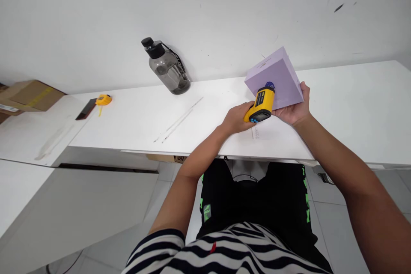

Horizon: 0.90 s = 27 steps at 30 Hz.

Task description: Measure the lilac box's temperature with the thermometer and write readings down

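Note:
My left hand (238,118) is closed around the handle of a yellow and black infrared thermometer (263,102). Its small screen and blue buttons face me, while its front end points at a lilac box (284,81). A dark blue patch (269,85) shows on the box just beyond that front end; whether the two touch, I cannot tell. The box is tilted above the white table. My right hand (293,113) grips it along the lower right edge, with the thumb up its right side and some fingers hidden beneath.
A grey clear bottle (170,68) with a black lid stands against the wall. Further left lie a yellow tape measure (103,100) and a dark flat object (86,109). Cardboard boxes (32,95) sit at the far left. The white table's (128,128) front edge runs before my lap.

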Available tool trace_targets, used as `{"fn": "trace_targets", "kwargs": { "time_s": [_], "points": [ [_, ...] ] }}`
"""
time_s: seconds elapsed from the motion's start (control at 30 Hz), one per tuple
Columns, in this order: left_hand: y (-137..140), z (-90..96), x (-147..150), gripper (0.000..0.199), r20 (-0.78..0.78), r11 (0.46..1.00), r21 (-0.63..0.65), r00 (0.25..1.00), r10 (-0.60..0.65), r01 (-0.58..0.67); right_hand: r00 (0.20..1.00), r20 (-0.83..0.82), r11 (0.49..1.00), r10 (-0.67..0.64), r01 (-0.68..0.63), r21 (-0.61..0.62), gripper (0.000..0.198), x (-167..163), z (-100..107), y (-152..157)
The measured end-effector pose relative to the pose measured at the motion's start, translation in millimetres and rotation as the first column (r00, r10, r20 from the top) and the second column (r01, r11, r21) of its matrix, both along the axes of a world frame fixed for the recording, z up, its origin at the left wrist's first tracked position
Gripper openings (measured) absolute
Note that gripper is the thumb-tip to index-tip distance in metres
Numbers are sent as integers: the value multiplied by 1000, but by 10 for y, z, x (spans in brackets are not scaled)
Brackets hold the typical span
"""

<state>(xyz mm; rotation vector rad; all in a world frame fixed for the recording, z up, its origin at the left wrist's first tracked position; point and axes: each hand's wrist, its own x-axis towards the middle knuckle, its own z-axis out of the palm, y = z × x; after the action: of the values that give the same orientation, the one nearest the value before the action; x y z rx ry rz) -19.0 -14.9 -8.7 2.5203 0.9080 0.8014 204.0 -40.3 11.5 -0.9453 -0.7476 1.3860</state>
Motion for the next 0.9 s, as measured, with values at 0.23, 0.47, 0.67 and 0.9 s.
{"fn": "trace_targets", "kwargs": {
  "time_s": [0.23,0.47,0.67,0.9],
  "points": [
    [10,-3,-1,56,11,1000,21,1000,-11,11,995,-77,997,69,-68,24,72,9,-34,15],
    [37,-51,-1,60,28,999,48,1000,-2,1,993,-112,999,39,-38,12,72,27,-70,42],
    [-10,18,-16,56,31,997,-17,996,78,-78,999,-41,999,20,-18,48,77,-10,-68,19],
    [-11,63,-5,53,67,990,-118,994,82,-74,998,-12,991,55,-53,125,70,53,13,5]
  ]
}}
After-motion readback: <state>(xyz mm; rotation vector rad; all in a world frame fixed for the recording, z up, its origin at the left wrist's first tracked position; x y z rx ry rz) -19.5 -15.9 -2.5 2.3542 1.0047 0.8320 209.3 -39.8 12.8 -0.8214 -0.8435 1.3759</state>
